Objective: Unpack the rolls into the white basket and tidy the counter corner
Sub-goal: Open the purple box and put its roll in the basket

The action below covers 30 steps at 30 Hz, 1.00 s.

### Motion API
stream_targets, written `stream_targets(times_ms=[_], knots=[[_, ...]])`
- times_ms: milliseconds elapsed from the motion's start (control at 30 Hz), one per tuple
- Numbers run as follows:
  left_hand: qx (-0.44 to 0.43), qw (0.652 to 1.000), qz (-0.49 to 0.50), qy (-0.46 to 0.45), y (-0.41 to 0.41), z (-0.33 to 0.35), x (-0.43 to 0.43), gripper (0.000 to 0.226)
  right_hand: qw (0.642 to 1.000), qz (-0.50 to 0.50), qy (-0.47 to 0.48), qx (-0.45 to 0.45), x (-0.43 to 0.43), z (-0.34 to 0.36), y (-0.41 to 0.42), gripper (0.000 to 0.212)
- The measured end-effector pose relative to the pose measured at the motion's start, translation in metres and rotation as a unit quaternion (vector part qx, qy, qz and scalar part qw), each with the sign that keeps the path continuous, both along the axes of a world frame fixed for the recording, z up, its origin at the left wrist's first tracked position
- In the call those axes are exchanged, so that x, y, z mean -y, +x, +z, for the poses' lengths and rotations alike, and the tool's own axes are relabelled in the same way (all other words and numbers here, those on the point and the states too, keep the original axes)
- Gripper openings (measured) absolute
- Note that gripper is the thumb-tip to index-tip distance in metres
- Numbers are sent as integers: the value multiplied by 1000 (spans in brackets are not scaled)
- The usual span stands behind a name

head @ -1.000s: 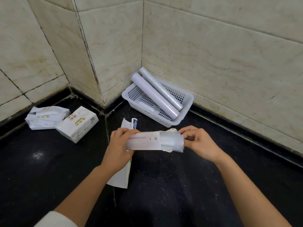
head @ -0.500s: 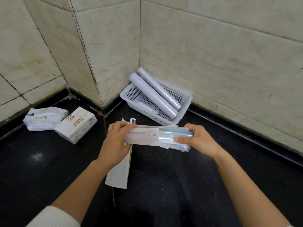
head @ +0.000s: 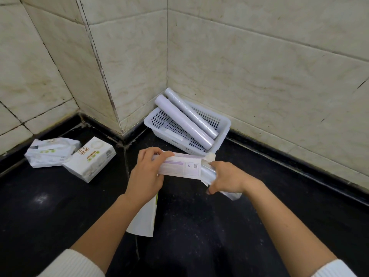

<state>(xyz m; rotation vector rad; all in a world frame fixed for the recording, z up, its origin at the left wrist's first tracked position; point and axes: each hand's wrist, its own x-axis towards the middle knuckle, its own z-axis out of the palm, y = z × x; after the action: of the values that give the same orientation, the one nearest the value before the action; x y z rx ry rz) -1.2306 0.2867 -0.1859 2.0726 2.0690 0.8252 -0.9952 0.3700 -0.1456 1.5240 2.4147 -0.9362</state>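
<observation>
A white perforated basket sits in the tiled corner with two pale lilac rolls lying diagonally in it. In front of the basket my left hand grips the left end of a long white carton with a purple stripe and a printed code. My right hand is closed around a shiny clear film roll that sticks out of the carton's open right end. An empty flattened white carton lies on the counter under my left forearm.
The counter is black and glossy. A white tissue box and a crumpled white plastic pack lie at the left by the wall. Beige tiled walls close the corner behind the basket.
My right hand has shifted its grip from the tip of the clear roll to around its body, lower and nearer the carton mouth. The carton stays in my left hand.
</observation>
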Motion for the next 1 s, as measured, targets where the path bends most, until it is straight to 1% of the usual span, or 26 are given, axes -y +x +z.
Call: stream_targets(times_ms=[67, 133, 233, 333, 400, 433, 500, 533, 600, 667, 767, 833, 933, 1000], knots=[[-1, 1000, 1, -1, -2, -2, -1, 63, 999, -20, 22, -18, 1, -8, 0, 28], [2, 1000, 9, -3, -8, -6, 0, 63, 998, -33, 22, -55, -2, -12, 8, 11], [42, 998, 49, -7, -20, -13, 1, 65, 983, -95, -10, -156, -7, -12, 27, 11], [57, 997, 50, -26, -25, -20, 3, 67, 946, -204, 12, -252, -14, -12, 45, 9], [46, 998, 14, -37, -18, -24, 5, 68, 912, -266, 18, -312, -20, -13, 49, 6], [42, 998, -13, -38, -10, -26, 5, 69, 897, -289, 15, -334, -22, -12, 49, 10], [32, 995, -81, -42, 9, -32, 4, 71, 884, -309, 17, -351, -29, -11, 43, 9], [18, 992, -114, -46, 19, -34, 3, 70, 885, -308, 23, -349, -32, -10, 38, 7], [-19, 983, -170, -71, 37, -42, -1, 70, 899, -289, 40, -326, -41, -11, 27, 5], [-41, 969, -206, -127, 49, -52, -6, 73, 921, -260, 51, -286, -53, -12, 14, 6], [-18, 946, -222, -234, 50, -62, -16, 80, 945, -224, 70, -227, -74, -16, -4, 12], [15, 952, -199, -231, 43, -59, -30, 76, 960, -199, 86, -175, -89, -17, -15, 21], [66, 980, -93, -163, 25, -48, -64, 70, 975, -172, 90, -109, -115, -17, -31, 31], [60, 990, -23, -125, 12, -42, -92, 67, 982, -149, 87, -79, -132, -19, -44, 31]])
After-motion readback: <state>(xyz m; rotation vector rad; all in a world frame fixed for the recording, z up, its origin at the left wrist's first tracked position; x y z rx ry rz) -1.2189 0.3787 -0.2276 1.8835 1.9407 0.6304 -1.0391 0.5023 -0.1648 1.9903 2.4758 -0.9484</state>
